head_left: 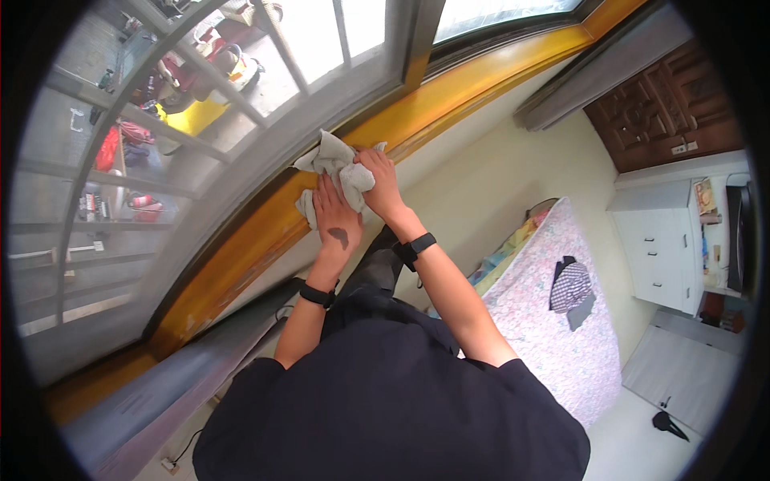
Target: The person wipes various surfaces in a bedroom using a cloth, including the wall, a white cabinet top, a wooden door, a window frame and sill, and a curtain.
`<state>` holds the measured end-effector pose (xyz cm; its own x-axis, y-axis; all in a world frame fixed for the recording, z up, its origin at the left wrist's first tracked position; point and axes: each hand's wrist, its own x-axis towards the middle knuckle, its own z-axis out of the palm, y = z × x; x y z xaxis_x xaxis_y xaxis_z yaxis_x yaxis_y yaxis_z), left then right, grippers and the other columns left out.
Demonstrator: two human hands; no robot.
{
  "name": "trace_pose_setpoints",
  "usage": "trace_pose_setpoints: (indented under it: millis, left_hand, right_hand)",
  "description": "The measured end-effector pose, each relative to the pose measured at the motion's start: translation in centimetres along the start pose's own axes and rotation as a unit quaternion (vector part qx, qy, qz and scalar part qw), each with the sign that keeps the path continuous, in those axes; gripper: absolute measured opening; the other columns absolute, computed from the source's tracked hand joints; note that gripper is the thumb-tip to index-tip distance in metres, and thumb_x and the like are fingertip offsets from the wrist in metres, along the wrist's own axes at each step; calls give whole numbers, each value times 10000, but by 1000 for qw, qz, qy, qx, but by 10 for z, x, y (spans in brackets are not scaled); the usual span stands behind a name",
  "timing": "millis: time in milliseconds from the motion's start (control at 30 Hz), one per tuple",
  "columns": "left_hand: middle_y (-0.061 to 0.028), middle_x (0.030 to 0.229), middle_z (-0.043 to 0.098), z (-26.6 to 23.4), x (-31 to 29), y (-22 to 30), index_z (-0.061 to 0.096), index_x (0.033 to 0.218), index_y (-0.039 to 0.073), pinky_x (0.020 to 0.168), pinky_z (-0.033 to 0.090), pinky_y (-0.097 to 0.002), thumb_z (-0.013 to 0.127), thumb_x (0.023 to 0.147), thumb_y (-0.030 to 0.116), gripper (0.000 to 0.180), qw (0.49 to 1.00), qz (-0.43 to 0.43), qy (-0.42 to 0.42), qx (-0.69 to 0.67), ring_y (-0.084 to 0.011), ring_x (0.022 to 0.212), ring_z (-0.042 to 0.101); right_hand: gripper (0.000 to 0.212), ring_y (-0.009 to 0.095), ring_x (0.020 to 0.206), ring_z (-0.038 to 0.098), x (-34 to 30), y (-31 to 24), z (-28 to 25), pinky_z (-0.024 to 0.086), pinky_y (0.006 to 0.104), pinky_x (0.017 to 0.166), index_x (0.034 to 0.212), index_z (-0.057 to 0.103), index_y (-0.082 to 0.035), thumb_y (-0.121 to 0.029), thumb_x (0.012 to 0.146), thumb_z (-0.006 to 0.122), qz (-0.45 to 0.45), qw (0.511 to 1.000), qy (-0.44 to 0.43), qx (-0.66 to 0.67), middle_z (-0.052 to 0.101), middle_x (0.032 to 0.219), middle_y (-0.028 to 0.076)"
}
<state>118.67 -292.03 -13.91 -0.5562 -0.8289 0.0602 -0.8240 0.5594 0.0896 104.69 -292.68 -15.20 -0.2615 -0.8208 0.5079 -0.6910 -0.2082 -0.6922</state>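
A crumpled pale grey cloth lies bunched on the yellow-brown wooden window sill, close to the window frame. My right hand is closed on the cloth's right side, its fingers curled into the folds. Just left of it and lower, my left hand presses its fingers into the cloth's near part. The fingertips of both hands are partly hidden by the fabric. Each wrist wears a dark band. Scuffed pale patches mark the sill's lower left stretch.
Beyond the glass run the window bars. Grey curtains hang at the right, with another curtain at lower left. A bed with a floral cover stands to my right, a checked garment on it. White drawers stand farther right.
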Motion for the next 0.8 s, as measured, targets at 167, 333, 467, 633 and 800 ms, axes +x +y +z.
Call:
trace_pose_setpoints:
  millis: [167, 333, 467, 633, 800]
  left_hand:
    - [-280, 1562, 227, 20, 65, 70, 237, 1521, -55, 1200, 143, -487, 514, 903, 219, 731, 1000, 3, 19, 9, -396, 1475, 202]
    - [-282, 1546, 266, 30, 141, 155, 213, 1537, -27, 1205, 133, -477, 459, 931, 192, 690, 998, 16, -13, 60, -399, 1468, 225]
    - [-296, 1553, 248, 28, 189, 205, 205, 1539, -24, 1208, 127, -483, 440, 952, 184, 665, 999, 34, -15, 35, -414, 1464, 228]
    - [-327, 1541, 245, 44, 209, 236, 243, 1515, -61, 1203, 155, -490, 444, 953, 170, 640, 997, 71, 16, 17, -426, 1463, 229]
    - [-327, 1540, 237, 52, 225, 269, 219, 1513, -81, 1199, 163, -493, 564, 900, 247, 776, 997, 75, 19, 22, -424, 1470, 209]
  right_hand:
    - [278, 332, 1119, 550, 40, 65, -57, 426, 417, 856, 1015, 578, -88, -30, 763, 680, 14, 1000, 15, -15, 624, 1175, 101]
    - [280, 357, 1058, 589, 85, 145, -129, 471, 426, 880, 992, 576, -47, -50, 756, 726, 21, 1000, 7, 6, 657, 1137, 141]
    - [291, 379, 1029, 624, 112, 195, -172, 509, 436, 878, 966, 601, -32, -56, 721, 757, 28, 999, 14, 33, 683, 1108, 154]
    - [295, 369, 1026, 623, 120, 228, -203, 508, 430, 872, 960, 603, -35, -101, 726, 772, 29, 999, 18, 25, 683, 1099, 157]
    - [284, 375, 986, 633, 126, 254, -231, 506, 424, 860, 927, 594, -33, -116, 723, 773, 8, 999, 23, 38, 688, 1054, 167]
